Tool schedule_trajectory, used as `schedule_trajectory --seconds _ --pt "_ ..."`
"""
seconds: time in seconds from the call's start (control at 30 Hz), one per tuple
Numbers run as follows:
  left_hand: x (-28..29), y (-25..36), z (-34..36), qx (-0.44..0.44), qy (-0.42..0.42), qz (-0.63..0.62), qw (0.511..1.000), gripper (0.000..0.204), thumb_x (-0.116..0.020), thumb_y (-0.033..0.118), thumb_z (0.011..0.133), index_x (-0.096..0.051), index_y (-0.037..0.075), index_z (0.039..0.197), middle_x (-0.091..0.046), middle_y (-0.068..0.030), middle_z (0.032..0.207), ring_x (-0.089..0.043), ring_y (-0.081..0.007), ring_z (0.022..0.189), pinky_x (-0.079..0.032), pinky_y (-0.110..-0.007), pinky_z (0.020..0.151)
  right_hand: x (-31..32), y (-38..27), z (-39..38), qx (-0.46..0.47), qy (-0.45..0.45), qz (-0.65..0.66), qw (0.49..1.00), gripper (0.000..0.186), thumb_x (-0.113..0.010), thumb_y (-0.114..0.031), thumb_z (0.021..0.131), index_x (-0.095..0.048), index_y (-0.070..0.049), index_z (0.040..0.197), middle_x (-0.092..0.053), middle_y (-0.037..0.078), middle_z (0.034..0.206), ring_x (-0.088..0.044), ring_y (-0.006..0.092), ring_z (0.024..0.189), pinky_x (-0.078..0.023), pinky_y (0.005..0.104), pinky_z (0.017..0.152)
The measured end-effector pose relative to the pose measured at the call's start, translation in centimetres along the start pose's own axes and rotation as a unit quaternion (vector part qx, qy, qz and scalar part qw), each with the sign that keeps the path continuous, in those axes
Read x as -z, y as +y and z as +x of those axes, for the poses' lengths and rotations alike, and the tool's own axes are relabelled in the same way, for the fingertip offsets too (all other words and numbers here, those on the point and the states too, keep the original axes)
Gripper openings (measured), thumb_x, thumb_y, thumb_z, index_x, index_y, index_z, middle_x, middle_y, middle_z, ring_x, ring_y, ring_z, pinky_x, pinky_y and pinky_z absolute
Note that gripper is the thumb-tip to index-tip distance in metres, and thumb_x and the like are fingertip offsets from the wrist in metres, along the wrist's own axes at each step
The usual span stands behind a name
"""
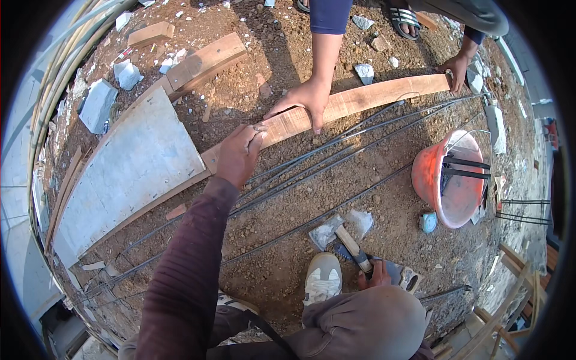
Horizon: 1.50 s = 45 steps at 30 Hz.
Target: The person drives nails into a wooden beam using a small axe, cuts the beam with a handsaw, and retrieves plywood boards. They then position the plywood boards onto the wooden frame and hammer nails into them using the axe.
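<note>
My left hand reaches out in a dark maroon sleeve and rests its fingers on a long wooden plank lying across the dirt. Another person's hand presses on the same plank just beyond mine, and a second hand holds its far right end. My right hand sits low beside my knee, closed around the handle of a hatchet whose metal head rests on the ground. My white shoe stands close to it.
Several long steel rebars lie over the soil below the plank. An orange bucket with black rods in it lies at the right, a small blue tape measure beside it. A grey board, wood offcuts and stone chips lie left.
</note>
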State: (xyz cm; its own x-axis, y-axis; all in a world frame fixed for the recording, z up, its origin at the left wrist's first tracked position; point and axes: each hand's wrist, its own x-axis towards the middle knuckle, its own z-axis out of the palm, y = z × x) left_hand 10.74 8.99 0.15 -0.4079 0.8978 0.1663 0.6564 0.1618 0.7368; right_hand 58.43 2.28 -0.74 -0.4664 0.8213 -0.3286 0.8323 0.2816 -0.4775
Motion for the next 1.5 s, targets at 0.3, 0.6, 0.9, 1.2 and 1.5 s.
schedule_trajectory --seconds 0.3,0.6,0.9,1.2,1.5 --pt "-0.3 -0.4 -0.3 -0.087 -0.016 0.089 0.992 0.015 -0.066 0.010 0.087 -0.066 0.002 0.100 -0.063 -0.0174 0.095 -0.062 -0.0381 0.087 -0.051 -0.043 0.076 3.2 -10.0 9.0 0.052 -0.094 0.231 0.967 0.027 -0.058 -0.024 0.096 -0.054 -0.002 0.112 -0.061 0.024 0.077 -0.062 0.0474 0.074 -0.048 0.0499 0.062" --pt "-0.2 -0.4 0.0 -0.066 -0.046 0.139 0.987 0.016 -0.061 0.018 0.091 -0.063 0.004 0.097 -0.060 -0.0147 0.096 -0.061 -0.0368 0.088 -0.050 -0.046 0.078 1.3 -16.5 16.9 0.197 0.034 0.202 0.959 0.022 -0.055 -0.022 0.099 -0.053 -0.003 0.110 -0.061 0.023 0.074 -0.061 0.0466 0.068 -0.046 0.0491 0.057" --pt "-0.1 -0.8 0.3 -0.064 -0.079 0.126 0.987 0.012 -0.059 0.016 0.091 -0.061 0.005 0.094 -0.059 -0.0150 0.095 -0.060 -0.0383 0.089 -0.050 -0.048 0.079 1.7 -16.7 16.3 0.191 0.057 0.272 0.941 0.024 -0.054 -0.025 0.099 -0.051 -0.002 0.102 -0.059 0.022 0.065 -0.060 0.0469 0.065 -0.044 0.0521 0.055" --pt "1.0 -0.7 -1.3 -0.108 0.029 0.383 0.917 0.057 -0.075 0.030 0.081 -0.052 0.000 0.123 -0.056 -0.0167 0.117 -0.055 -0.0347 0.111 -0.043 -0.045 0.099 2.2 -16.0 14.9 0.146 0.016 0.292 0.945 0.023 -0.052 -0.023 0.100 -0.053 0.000 0.098 -0.051 0.020 0.063 -0.054 0.0422 0.057 -0.040 0.0448 0.052" --pt "1.8 -2.9 -1.8 -0.016 -0.136 0.433 0.891 0.072 -0.076 0.038 0.077 -0.047 -0.003 0.129 -0.052 -0.0155 0.114 -0.052 -0.0314 0.108 -0.041 -0.043 0.094 1.7 -16.6 16.0 0.307 0.173 0.428 0.832 0.031 -0.047 -0.032 0.102 -0.054 -0.002 0.098 -0.055 0.009 0.066 -0.058 0.0249 0.053 -0.043 0.0365 0.049"
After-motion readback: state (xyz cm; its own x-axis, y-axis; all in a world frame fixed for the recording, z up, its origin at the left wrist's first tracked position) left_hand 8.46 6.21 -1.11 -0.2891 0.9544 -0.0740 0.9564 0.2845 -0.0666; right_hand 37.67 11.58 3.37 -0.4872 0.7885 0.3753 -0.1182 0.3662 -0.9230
